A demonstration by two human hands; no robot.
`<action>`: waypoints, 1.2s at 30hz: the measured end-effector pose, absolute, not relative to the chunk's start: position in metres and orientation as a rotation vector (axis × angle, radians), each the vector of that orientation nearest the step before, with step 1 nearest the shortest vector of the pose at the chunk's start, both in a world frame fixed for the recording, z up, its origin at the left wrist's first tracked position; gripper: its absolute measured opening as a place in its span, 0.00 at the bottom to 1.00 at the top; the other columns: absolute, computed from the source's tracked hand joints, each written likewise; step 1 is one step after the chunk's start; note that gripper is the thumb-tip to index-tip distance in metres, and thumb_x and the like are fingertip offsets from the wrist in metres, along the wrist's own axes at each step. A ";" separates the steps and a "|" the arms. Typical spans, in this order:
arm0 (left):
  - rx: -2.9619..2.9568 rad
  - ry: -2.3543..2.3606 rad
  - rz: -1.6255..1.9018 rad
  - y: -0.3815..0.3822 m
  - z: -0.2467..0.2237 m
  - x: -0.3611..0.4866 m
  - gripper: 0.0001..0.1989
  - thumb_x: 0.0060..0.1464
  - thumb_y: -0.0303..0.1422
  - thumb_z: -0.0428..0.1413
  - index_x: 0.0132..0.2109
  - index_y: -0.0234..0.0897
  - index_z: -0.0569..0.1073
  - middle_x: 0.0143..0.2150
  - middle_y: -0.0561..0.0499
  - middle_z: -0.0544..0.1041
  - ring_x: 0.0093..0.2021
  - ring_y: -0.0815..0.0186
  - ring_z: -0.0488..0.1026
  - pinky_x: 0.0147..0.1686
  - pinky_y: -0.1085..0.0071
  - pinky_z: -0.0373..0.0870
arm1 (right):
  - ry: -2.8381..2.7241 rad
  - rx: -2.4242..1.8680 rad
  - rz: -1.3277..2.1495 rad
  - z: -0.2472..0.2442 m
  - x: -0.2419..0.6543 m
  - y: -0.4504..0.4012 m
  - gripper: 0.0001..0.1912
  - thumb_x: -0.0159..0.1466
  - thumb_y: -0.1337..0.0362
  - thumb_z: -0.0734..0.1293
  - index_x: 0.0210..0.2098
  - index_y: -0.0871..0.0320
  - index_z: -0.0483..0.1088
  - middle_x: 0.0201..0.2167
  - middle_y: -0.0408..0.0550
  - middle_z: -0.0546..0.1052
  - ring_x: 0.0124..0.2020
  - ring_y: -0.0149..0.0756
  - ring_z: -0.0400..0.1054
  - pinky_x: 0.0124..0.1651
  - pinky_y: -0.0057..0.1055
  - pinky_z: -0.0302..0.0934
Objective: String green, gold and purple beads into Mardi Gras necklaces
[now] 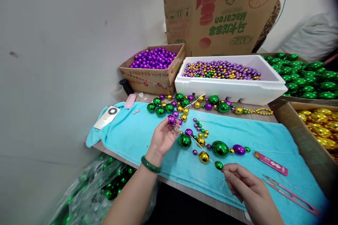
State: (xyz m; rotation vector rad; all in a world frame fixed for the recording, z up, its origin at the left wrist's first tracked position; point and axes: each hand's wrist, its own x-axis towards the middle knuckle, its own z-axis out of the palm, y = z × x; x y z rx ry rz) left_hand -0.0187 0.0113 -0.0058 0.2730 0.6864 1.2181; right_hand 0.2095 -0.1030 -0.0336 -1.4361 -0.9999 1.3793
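Observation:
My left hand, palm up with a green bangle at its wrist, closes its fingertips around a shiny purple bead. A pale wrap covers one of its fingertips. From near that hand a thin string slants down to a green bead. At the green bead's lower end, my right hand is pinched, gripping the string beside it. Between the hands, on the turquoise towel, lie a large green bead, a gold bead and several smaller purple, gold and green ones.
Behind the towel stand a cardboard box of purple beads and a white foam box of mixed beads. Boxes of green beads and gold beads flank the right. Pink thread snips and a pink packet lie near my right hand.

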 end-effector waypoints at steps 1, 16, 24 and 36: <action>0.262 0.680 1.212 0.011 -0.005 -0.019 0.09 0.53 0.35 0.54 0.35 0.32 0.72 0.34 0.47 0.75 0.32 0.71 0.72 0.30 0.76 0.70 | -1.011 -1.438 1.391 -0.035 0.209 -0.103 0.17 0.52 0.50 0.70 0.29 0.59 0.70 0.17 0.41 0.62 0.19 0.27 0.56 0.20 0.23 0.52; 0.274 0.626 1.159 0.003 0.001 -0.012 0.12 0.55 0.37 0.52 0.35 0.32 0.73 0.35 0.46 0.75 0.31 0.71 0.71 0.28 0.76 0.71 | -1.042 -1.464 1.400 -0.043 0.205 -0.098 0.17 0.53 0.49 0.68 0.29 0.58 0.69 0.16 0.39 0.61 0.19 0.28 0.55 0.20 0.24 0.50; 0.368 0.663 1.163 -0.004 0.000 -0.006 0.08 0.52 0.32 0.56 0.39 0.33 0.71 0.39 0.46 0.76 0.33 0.70 0.72 0.31 0.75 0.69 | -1.023 -1.457 1.390 -0.044 0.203 -0.098 0.19 0.53 0.48 0.68 0.30 0.59 0.70 0.16 0.40 0.61 0.18 0.27 0.56 0.20 0.23 0.51; 0.684 0.573 1.029 -0.019 0.006 0.005 0.19 0.47 0.29 0.60 0.48 0.38 0.68 0.44 0.44 0.75 0.36 0.67 0.73 0.36 0.72 0.67 | -0.950 -1.422 1.421 -0.049 0.207 -0.092 0.18 0.53 0.50 0.69 0.30 0.59 0.69 0.18 0.40 0.64 0.19 0.26 0.56 0.19 0.22 0.48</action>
